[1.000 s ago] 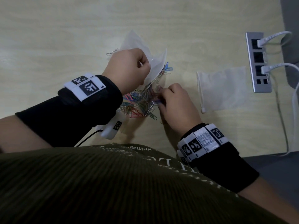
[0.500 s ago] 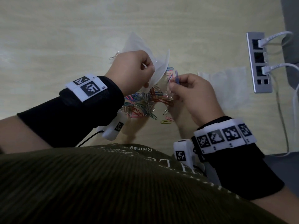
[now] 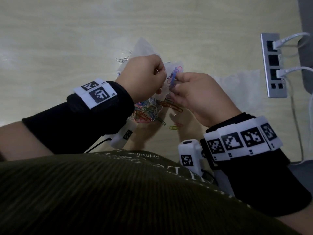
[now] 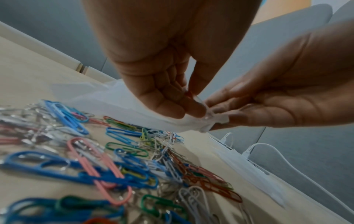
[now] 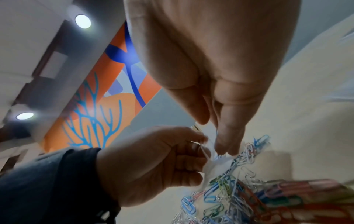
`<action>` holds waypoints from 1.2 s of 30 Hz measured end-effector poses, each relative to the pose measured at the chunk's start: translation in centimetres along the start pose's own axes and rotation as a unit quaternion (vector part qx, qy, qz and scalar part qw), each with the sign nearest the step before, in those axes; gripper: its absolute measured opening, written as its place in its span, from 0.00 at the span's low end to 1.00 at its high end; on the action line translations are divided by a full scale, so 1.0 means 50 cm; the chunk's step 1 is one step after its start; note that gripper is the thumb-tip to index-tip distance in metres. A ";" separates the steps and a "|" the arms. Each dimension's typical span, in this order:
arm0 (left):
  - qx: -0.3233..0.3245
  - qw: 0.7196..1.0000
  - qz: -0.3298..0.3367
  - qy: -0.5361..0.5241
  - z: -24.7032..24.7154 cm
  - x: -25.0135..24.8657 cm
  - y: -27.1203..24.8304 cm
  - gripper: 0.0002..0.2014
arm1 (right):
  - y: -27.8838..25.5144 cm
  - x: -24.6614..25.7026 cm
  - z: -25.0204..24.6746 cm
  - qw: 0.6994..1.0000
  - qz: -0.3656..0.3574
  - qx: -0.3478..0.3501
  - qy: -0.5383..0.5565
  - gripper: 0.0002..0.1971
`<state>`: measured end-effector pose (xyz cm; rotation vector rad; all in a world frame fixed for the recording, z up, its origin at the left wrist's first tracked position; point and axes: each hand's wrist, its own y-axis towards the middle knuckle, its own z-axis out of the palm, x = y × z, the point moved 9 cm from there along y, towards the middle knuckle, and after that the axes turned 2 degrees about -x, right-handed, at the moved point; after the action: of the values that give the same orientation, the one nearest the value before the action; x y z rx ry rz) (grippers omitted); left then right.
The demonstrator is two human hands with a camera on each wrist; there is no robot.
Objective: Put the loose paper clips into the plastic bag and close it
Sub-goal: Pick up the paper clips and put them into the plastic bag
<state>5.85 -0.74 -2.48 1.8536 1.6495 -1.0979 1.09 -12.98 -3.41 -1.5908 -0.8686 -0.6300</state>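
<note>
Light wood desk point(image 3: 67, 39); room behind has grey panels, an orange-and-blue wall graphic point(image 5: 107, 94) and round ceiling lights point(image 5: 82, 21). Left to right: a few silver clips point(image 3: 122, 59) loose on the desk, then the left hand point(image 3: 144, 77) pinching the rim of the plastic bag point(image 4: 107, 97), bag lifted off the desk at the mouth. Right hand point(image 3: 198, 94) pinches a small bunch of blue/pink paper clips point(image 3: 174, 74) right at the bag mouth, touching the plastic. Whether any clips are inside the bag: can't tell. Main pile of coloured clips point(image 4: 118, 160) lies on the desk below both hands. Further right a second flat clear bag point(image 3: 237, 85), then a silver socket strip point(image 3: 273, 65) with two white cables plugged in.
</note>
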 end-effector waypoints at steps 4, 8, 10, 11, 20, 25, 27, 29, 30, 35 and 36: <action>-0.008 1.000 0.002 -0.002 -0.002 -0.003 0.001 0.06 | -0.006 0.039 0.016 0.978 -0.070 0.016 -0.197 0.15; -0.026 1.000 -0.009 -0.002 -0.017 0.005 0.003 0.06 | -0.015 0.070 0.016 0.948 -0.140 -0.013 -0.287 0.13; -0.036 0.999 -0.017 -0.002 -0.026 0.009 0.003 0.06 | -0.023 0.089 0.006 0.940 -0.167 -0.042 -0.295 0.12; -0.040 0.999 -0.018 -0.003 -0.029 0.009 0.003 0.06 | -0.025 0.096 0.004 0.939 -0.177 -0.048 -0.291 0.12; -0.057 0.998 -0.024 0.015 -0.048 0.006 -0.001 0.08 | 0.067 0.042 -0.035 0.909 -0.144 -0.131 -0.368 0.17; -0.067 0.997 -0.024 0.030 -0.055 0.007 -0.005 0.07 | 0.087 -0.001 0.048 0.856 -0.220 -0.009 -0.467 0.28; -0.070 0.997 -0.027 0.033 -0.059 0.010 -0.006 0.07 | 0.075 -0.010 0.041 0.840 -0.223 -0.037 -0.494 0.25; -0.069 0.997 -0.029 0.031 -0.061 0.013 -0.006 0.08 | 0.054 -0.006 0.030 0.818 -0.240 -0.083 -0.515 0.18; -0.069 0.997 -0.030 0.028 -0.062 0.014 -0.006 0.08 | 0.044 -0.005 0.026 0.808 -0.254 -0.100 -0.523 0.16; -0.065 0.997 -0.027 0.020 -0.059 0.012 -0.004 0.08 | 0.032 -0.013 -0.007 0.824 -0.238 -0.125 -0.499 0.10; -0.063 0.997 -0.027 0.020 -0.058 0.011 -0.004 0.08 | 0.030 -0.011 -0.014 0.829 -0.232 -0.125 -0.493 0.10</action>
<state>6.44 1.84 -1.15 1.7705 1.7581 -0.9605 2.03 -13.87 -4.60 -1.9621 -2.0554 -0.1955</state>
